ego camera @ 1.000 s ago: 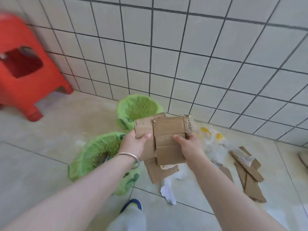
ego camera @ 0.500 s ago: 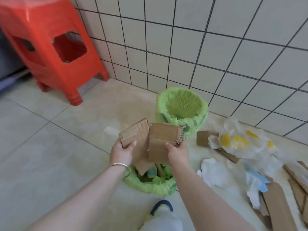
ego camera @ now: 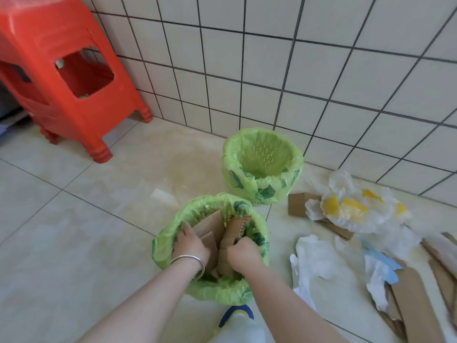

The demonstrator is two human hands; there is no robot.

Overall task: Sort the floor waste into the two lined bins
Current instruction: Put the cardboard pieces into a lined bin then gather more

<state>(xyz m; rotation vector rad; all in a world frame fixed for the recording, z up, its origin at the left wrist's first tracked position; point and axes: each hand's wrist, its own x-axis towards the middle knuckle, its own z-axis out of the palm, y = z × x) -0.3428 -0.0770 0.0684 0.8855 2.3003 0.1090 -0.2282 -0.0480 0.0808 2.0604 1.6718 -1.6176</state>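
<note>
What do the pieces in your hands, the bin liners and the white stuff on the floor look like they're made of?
Pieces: corrugated cardboard, matte brown; fluting shows along a torn edge. Both hands, left and right, grip them inside the near bin. Liners: thin green plastic film, slightly glossy and crinkled, leaf-printed; the far bin shows basket slots through it. White stuff: probably thin crumpled plastic or tissue; hard to tell.

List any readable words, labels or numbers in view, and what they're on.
None readable.
Bin liners: leaf print only, no words.
Yellow-patched plastic wrap: no legible print.
Cardboard, red stool, bracelet: no markings visible.
</note>
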